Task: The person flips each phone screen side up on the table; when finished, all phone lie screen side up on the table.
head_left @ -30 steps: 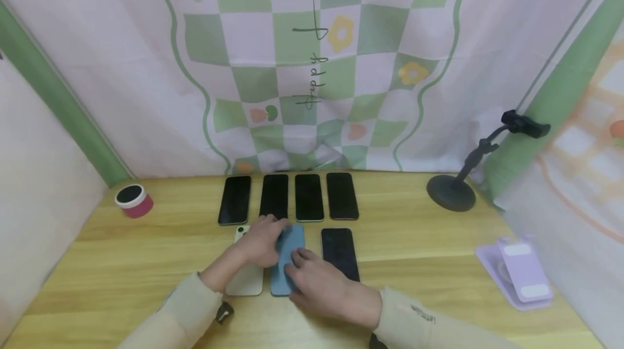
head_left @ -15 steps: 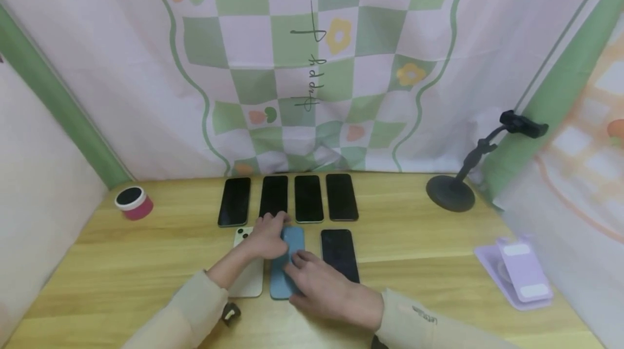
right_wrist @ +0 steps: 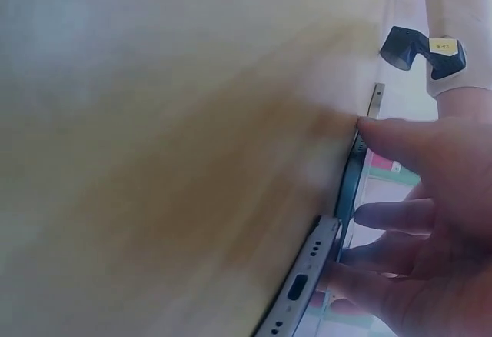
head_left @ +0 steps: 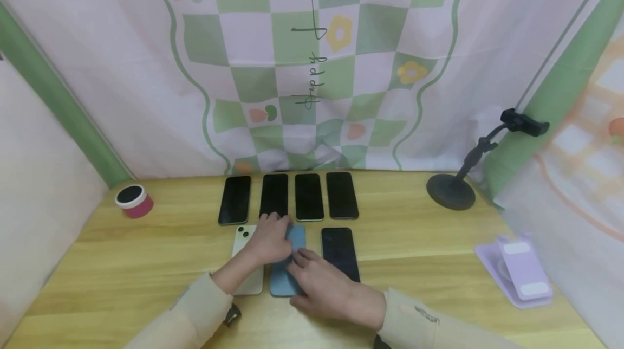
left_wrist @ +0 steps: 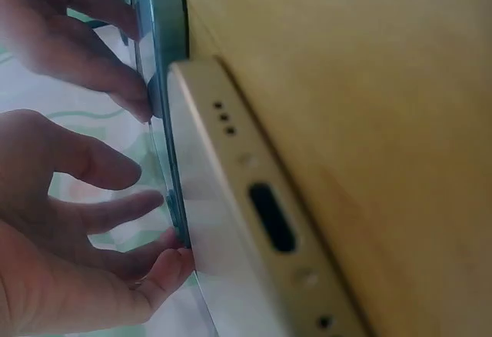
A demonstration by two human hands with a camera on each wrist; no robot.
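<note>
A blue phone [head_left: 281, 279] lies flat, back up, in the front row on the wooden table. My left hand [head_left: 268, 240] reaches over the white phone [head_left: 251, 284] to the blue phone's far end. In the left wrist view, its lower fingertips touch near the far edge, and the thumb stands apart from the phone. From the right, my right hand [head_left: 324, 286] touches the blue phone with loosely bent fingers on its back. The right thumb is at the near right corner in the right wrist view. A dark-screened phone [head_left: 339, 251] lies just beyond my right hand.
Several black-screened phones [head_left: 309, 197] form a back row. A pink and white jar [head_left: 135, 201] stands at the left. To the right are a black phone stand [head_left: 450, 192] and a lilac folding stand [head_left: 524, 273]. A printed curtain [head_left: 312, 137] hangs behind the table.
My left hand has shifted slightly right over the blue phone, uncovering more of the white phone's camera end. My right hand stays nearly where it was. The phones barely move.
</note>
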